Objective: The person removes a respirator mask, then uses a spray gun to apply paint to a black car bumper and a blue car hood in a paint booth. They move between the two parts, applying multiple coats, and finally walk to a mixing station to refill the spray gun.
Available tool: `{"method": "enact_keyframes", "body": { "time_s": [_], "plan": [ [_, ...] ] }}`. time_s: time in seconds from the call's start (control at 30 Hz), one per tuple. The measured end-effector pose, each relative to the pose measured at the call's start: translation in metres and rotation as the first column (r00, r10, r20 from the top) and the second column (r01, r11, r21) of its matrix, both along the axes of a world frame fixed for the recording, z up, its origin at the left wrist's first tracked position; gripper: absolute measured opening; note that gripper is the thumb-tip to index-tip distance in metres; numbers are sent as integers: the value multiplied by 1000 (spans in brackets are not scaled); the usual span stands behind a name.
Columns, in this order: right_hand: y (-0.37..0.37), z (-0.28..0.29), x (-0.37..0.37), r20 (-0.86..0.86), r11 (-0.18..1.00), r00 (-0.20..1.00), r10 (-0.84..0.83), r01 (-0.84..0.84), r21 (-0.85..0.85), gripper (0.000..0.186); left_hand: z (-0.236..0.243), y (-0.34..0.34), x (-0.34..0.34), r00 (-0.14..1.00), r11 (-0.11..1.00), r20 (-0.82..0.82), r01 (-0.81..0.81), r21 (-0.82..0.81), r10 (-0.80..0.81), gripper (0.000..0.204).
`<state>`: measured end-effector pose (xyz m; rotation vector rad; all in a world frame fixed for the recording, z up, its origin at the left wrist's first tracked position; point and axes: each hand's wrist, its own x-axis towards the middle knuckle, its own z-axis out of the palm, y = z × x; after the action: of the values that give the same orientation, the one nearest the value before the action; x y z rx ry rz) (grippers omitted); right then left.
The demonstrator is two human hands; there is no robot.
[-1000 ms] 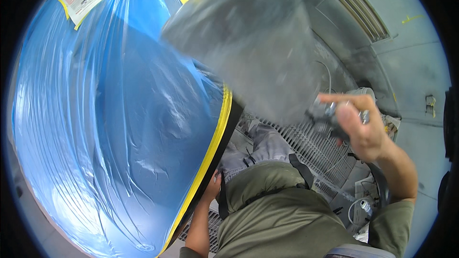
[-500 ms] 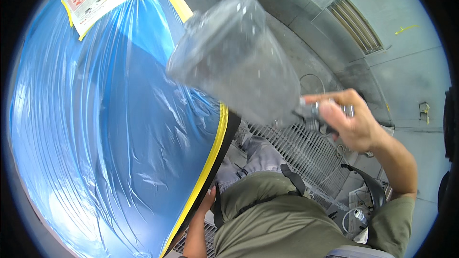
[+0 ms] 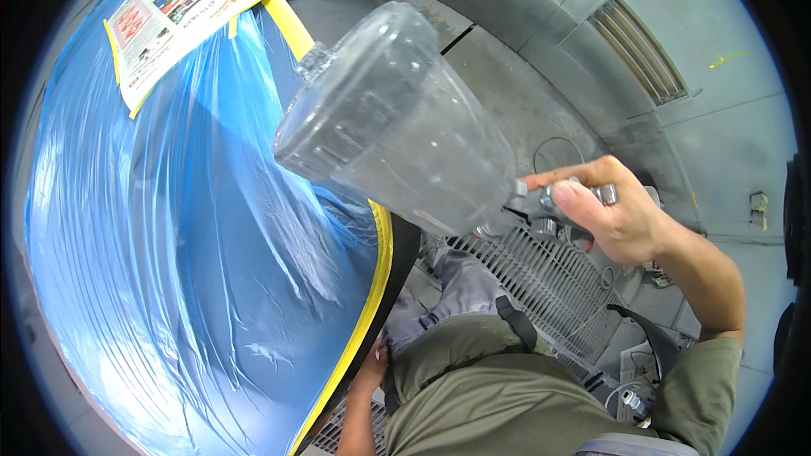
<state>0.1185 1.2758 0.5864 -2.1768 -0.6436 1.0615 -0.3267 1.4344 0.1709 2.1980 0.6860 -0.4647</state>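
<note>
Cup [image 3: 397,131] further left, up-left of grip [image 3: 623,215]

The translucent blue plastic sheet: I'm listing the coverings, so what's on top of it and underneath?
A white printed newspaper sheet overlaps the far end of the plastic sheet. Beyond the yellow tape strip on its right edge, a black border shows; what lies underneath is covered.

Slatted vent [image 3: 638,51] in grey wall [image 3: 718,152]; floor grating [image 3: 549,279].

Head-worn fisheye, looking down, close range
</note>
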Motion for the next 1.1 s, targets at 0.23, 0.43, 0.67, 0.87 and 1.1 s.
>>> {"method": "enact_keyframes", "body": {
  "time_s": [0.23,0.43,0.67,0.87,1.1],
  "plan": [
    [22,-22,75,239,976,951,-197,166,144,61,24,-3,40,996,996,-93,-25,-90,17,40],
    [19,-11,77,368,988,922,-122,77,134,59,17,-6,45,996,998,-90,2,-61,-7,41],
    [7,16,48,-84,985,982,172,-171,12,50,-9,-11,40,999,1000,-37,7,5,-7,41],
    [39,10,70,343,978,934,96,-152,142,55,-1,-9,50,992,991,-120,-63,-114,49,45],
    [45,18,80,409,994,908,-91,57,95,52,-10,-15,49,989,987,-105,-113,-117,101,46]
  ]
}}
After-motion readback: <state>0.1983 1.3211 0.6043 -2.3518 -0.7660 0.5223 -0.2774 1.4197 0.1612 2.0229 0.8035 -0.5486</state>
